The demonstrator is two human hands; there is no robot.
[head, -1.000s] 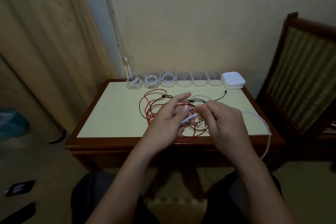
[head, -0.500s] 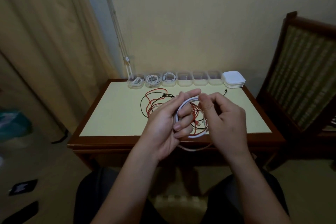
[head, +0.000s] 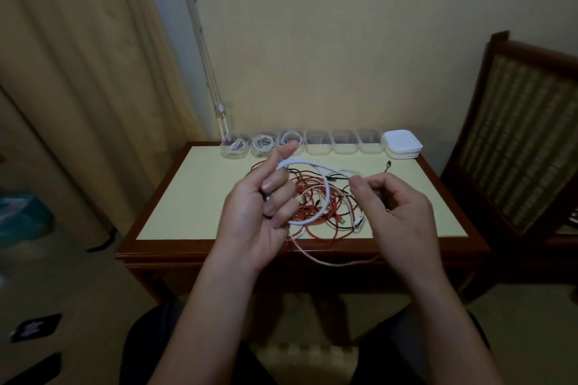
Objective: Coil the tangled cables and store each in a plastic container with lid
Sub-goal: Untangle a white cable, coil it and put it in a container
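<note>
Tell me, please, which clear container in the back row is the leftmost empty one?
The fourth container from the left: the three left of it each hold a coiled white cable; it looks empty.

White cable [head: 316, 166], red cables [head: 316, 197], pale yellow tabletop [head: 194, 197], white lids [head: 402, 144]

left hand [head: 250, 222] holds white cable [head: 305, 162] loop | right hand [head: 397, 212] pinches it

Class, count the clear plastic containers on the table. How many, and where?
6, in one row along the far edge of the table. The three containers on the left hold coiled white cables; the three on the right look empty. None seems hidden.
</note>
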